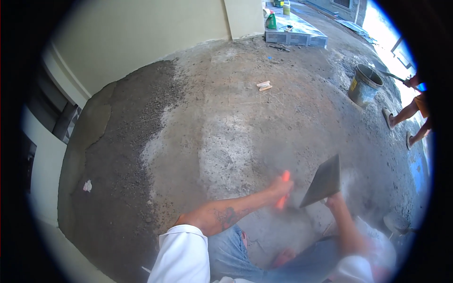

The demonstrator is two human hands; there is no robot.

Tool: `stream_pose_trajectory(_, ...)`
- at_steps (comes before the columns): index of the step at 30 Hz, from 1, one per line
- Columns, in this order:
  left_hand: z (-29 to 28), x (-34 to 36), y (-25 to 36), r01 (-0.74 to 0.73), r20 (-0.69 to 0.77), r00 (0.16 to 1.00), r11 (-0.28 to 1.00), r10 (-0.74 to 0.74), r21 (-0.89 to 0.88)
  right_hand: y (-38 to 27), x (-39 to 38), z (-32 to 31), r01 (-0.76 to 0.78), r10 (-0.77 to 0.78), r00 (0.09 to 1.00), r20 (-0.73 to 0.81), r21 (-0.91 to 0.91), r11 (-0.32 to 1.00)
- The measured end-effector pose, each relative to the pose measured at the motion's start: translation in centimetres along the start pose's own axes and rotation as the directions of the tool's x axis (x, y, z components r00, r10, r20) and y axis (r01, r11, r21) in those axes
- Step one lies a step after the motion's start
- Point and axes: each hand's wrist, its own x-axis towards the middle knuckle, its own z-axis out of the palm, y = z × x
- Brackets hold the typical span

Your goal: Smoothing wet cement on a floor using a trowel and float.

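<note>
My left hand (282,187) is closed around a bright red-orange, stick-like thing (286,176) in front of my knees. Motion blur keeps me from telling its exact kind. To its right, my right hand (333,201) grips a flat, grey rectangular float (323,182) at its lower edge. The float is tilted up off the ground, its broad face toward me. Its handle is mostly hidden behind the plate and my fingers. Below both hands lies pale, dusty cement ground (302,226).
A dirty bucket (365,86) stands at the right, near another person's legs (405,115) and a shovel (389,74). A string winder (264,86) lies ahead. Dark gravelly mortar (127,137) borders the left wall. A tiled step (296,34) holds containers. Beside my right arm is a whitish sack (377,236).
</note>
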Motion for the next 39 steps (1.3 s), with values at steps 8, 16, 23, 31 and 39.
stream_pose_trajectory(8,0.2,0.6,-0.7,-0.023,0.001,1.0,1.0,0.023,0.001,1.3,-0.2,0.2,0.241,-0.219,0.966,0.137,-0.171,0.956)
stream_pose_trajectory(16,0.1,-0.9,0.2,-0.007,0.035,0.999,0.999,0.008,-0.046,0.0,-1.2,1.8,-0.054,0.055,0.997,-0.051,0.03,0.998)
stream_pose_trajectory(23,0.1,-0.1,-0.1,-0.024,0.005,1.0,0.997,0.024,-0.071,-0.2,-1.1,1.5,-0.106,0.11,0.987,-0.119,0.039,0.994)
stream_pose_trajectory(31,0.3,0.2,-0.8,-0.019,-0.029,0.999,0.999,0.017,-0.04,-0.2,-0.9,1.5,-0.116,0.134,0.963,-0.232,0.089,0.989)
stream_pose_trajectory(39,0.3,0.0,-0.4,-0.032,0.001,0.999,0.999,0.032,-0.035,-0.4,-1.6,1.9,-0.146,0.142,0.975,-0.171,-0.008,0.989)
